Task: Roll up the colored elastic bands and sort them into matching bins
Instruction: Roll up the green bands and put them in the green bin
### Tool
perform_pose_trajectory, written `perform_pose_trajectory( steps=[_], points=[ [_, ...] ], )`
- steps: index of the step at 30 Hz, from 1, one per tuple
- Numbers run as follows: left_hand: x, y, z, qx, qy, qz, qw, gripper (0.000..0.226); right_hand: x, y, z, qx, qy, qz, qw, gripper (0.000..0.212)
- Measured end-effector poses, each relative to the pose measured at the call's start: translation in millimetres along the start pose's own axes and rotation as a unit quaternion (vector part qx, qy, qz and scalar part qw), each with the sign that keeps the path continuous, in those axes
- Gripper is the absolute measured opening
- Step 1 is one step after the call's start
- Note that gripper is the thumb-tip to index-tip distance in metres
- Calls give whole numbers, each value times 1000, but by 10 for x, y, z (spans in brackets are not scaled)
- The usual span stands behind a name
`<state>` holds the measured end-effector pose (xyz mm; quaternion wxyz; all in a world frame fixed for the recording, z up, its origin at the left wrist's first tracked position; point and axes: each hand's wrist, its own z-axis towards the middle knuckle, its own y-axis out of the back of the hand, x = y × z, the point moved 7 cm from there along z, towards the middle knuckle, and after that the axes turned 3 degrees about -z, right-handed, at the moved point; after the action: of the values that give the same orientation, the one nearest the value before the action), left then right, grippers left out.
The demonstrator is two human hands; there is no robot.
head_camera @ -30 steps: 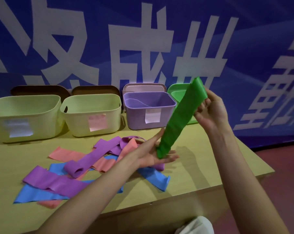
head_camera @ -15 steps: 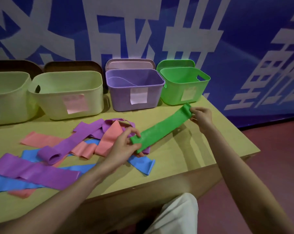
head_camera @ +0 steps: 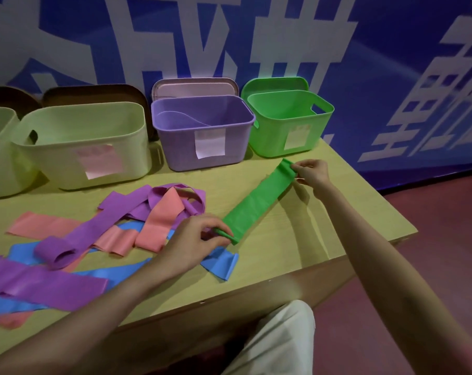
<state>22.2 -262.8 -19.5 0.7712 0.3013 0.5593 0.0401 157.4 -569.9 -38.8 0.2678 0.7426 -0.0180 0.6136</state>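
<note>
knee: my light trouser leg [head_camera: 280, 339] shows below the counter's near edge, out of the way.
left hand: my left hand [head_camera: 194, 239] pinches the near end of the green band [head_camera: 256, 205], thumb and fingers curled on a small fold or first turn of a roll there. Can't tell which.
green band: lies flat on the counter [head_camera: 297, 247], running diagonally from near my left hand out toward the far right corner. Held at both ends, mostly unrolled.
right hand: my right hand [head_camera: 312, 173] pinches the far end of the band, just in front of the green bin [head_camera: 289, 123].
loose pile: purple bands [head_camera: 115, 212], pink bands [head_camera: 161, 217] and blue bands [head_camera: 218, 263] overlap on the left half of the counter, none rolled tight. One blue end sits right under my left hand.
bins: along the far edge, two pale yellow-green bins [head_camera: 80, 142], a purple bin [head_camera: 202, 131], then the green bin at the far right. Each has a paper label on the front. Purple bin has something pale inside, can't identify.
step: judging by the grip, starting the roll from the near end.
risk 1: if the right hand keeps tension while I roll, the elastic could snap back and undo the first turns.
risk 2: rolling skewed to the band's length would cone the roll, and it may spring open in the bin.
risk 3: left fingers could catch the blue end underneath and roll it in.
</note>
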Motion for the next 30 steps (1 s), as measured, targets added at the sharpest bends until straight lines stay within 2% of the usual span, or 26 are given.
perform_pose_trajectory(
  steps=[3, 5, 7, 10, 13, 18, 23, 27, 30],
  points=[
    [-158, 27, 9, -30, -121, 117, 985, 14, -50, 5, 34, -2, 7, -28, 1000, 15],
    [-303, -32, -4, -18, -196, 129, 972, 6, -50, -6, 79, -8, 22, -65, 998, 15],
    [-434, -133, -19, 0, -258, 130, 957, 9, -13, -51, 141, 3, 39, -121, 992, 11],
    [-560, -297, -40, 9, -317, 110, 942, 5, 55, -119, 245, 18, 51, -178, 983, 11],
    [-583, -402, -76, -3, -313, 60, 948, 7, 109, -141, 354, 4, 47, -185, 982, 10],
    [-563, -484, -193, -24, -279, 13, 960, 10, 130, -143, 467, -26, 22, -188, 982, 19],
    [-458, -609, -312, -23, -279, 59, 958, 9, 113, -238, 467, -53, 20, -210, 976, 14],
    [-226, -557, -89, -69, -191, 81, 976, 14, 164, -474, 409, -39, 56, -176, 982, 12],
    [-232, -639, 25, -59, -170, 98, 979, 16, 221, -537, 378, -52, 58, -129, 989, 8]
  ],
)
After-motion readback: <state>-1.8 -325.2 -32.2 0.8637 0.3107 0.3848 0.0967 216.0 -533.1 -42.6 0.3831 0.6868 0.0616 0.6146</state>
